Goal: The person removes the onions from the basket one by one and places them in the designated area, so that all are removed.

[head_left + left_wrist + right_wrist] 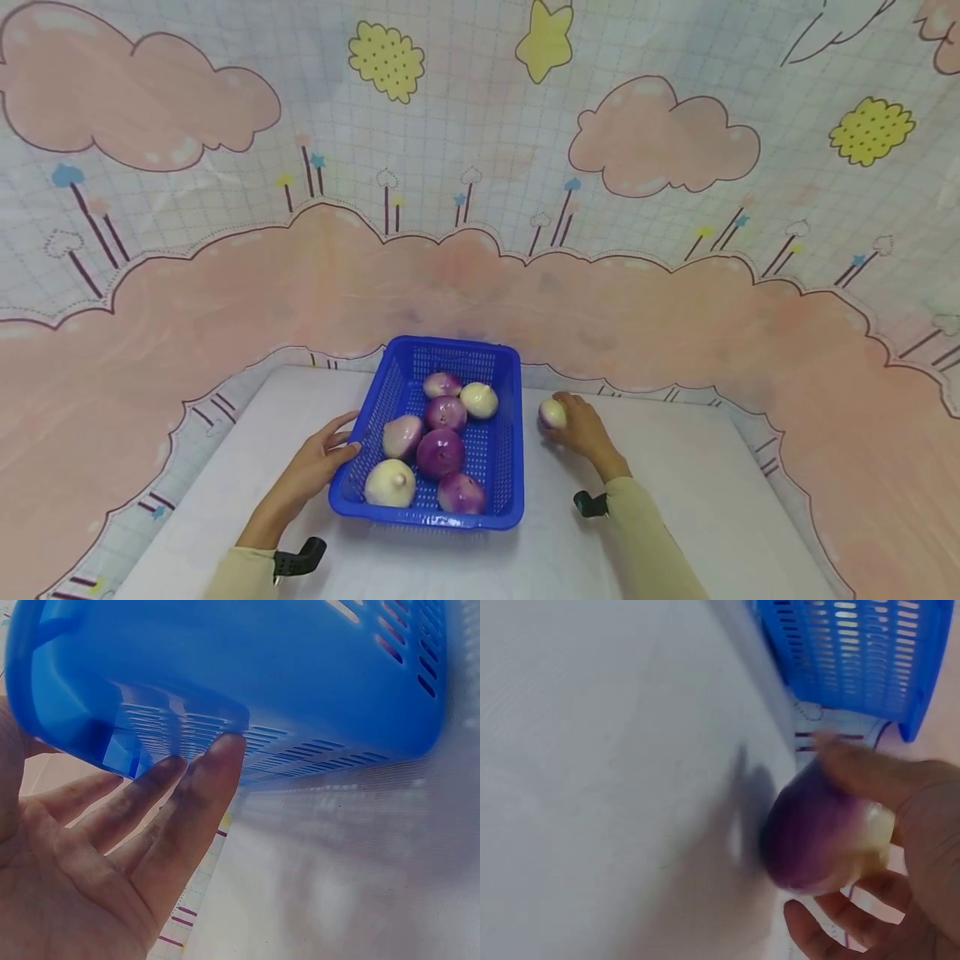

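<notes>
A blue perforated plastic basket stands on the white table and holds several glossy purple-and-white turnips. My left hand is at its left side. In the left wrist view the thumb goes over the rim, and the fingers lie against the slotted outer wall. Right of the basket, my right hand holds one turnip, purple fading to white, between thumb and fingers. The turnip is close to the tabletop; whether it touches the surface I cannot tell.
The white tabletop extends on both sides of the basket. Behind it hangs a patterned cloth backdrop with pink clouds and yellow shapes. A black wrist device sits on the left wrist, and another black device is on the right.
</notes>
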Available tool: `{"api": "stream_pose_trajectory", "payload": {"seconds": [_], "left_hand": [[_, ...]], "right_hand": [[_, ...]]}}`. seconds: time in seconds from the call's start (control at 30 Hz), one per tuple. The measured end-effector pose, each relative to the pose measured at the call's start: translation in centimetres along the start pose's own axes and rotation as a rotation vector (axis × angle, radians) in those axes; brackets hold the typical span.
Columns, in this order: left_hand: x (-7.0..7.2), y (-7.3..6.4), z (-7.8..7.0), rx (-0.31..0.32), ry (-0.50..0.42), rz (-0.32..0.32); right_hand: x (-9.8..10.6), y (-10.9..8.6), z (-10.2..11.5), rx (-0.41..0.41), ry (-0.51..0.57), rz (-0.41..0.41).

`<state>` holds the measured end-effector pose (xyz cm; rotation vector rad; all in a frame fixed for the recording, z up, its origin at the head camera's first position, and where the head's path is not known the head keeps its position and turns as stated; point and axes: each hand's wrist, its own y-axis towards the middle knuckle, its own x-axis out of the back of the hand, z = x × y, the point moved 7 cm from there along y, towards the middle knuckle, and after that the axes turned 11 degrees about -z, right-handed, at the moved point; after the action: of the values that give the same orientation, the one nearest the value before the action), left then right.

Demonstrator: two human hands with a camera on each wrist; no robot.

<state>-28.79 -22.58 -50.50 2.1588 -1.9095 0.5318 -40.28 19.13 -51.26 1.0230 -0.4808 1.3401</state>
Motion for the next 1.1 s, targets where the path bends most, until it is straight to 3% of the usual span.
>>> {"api": "stream_pose_trajectory", "payload": {"seconds": [0.23,0.43,0.73,1.0,1.1], "left_hand": [[-0.1,0.0,0.2,0.002,0.003,0.003],[-0.1,0.0,0.2,0.001,-0.001,0.002],[0.0,0.0,0.2,0.0,-0.001,0.001],[0.0,0.0,0.2,0.0,-0.009,0.003],[0.0,0.1,0.3,-0.002,-0.01,0.004]], "right_hand": [[-0.9,-0.1,-1.1,-0.084,0.064,0.05],[-0.8,-0.4,-0.9,-0.093,0.089,0.065],[0.8,-1.4,-0.3,-0.071,0.1,0.047],[3.1,-2.2,1.5,0.031,0.07,-0.028],[4.0,-2.5,2.3,0.032,0.091,-0.049]]}}
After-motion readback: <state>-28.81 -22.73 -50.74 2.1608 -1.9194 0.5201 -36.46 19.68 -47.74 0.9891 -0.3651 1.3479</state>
